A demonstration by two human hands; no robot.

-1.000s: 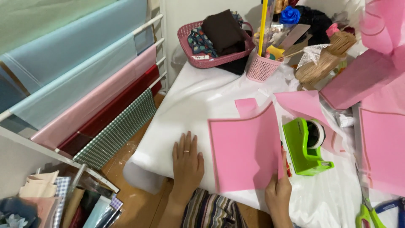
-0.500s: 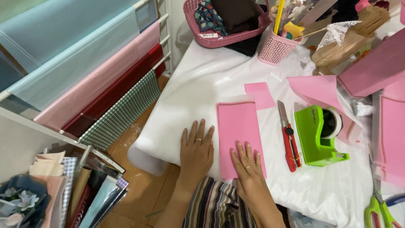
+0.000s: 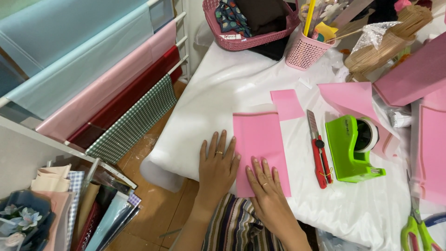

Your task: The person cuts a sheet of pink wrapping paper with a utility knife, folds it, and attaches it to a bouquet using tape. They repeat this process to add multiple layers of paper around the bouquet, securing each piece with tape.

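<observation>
A folded pink paper sheet [image 3: 258,139] lies flat on the white-covered table [image 3: 223,93]. My right hand [image 3: 265,183] presses flat on the sheet's near end, fingers spread. My left hand [image 3: 217,165] rests flat on the white cover, its fingertips at the sheet's left edge. A smaller pink paper piece [image 3: 286,104] lies just beyond the sheet. To the right of the sheet lies a red utility knife [image 3: 318,151], and past it stands a green tape dispenser [image 3: 353,148].
A pink basket [image 3: 251,37] with fabric and a pink pencil holder [image 3: 304,51] stand at the back. More pink sheets [image 3: 429,148] lie at right, green scissors [image 3: 416,230] near the front right. Rolls of wrapping paper [image 3: 93,79] hang on a rack at left.
The raised pink sheet was folded down flat onto the table. My right hand moved from the sheet's edge onto its near end; my left hand slid closer to the sheet.
</observation>
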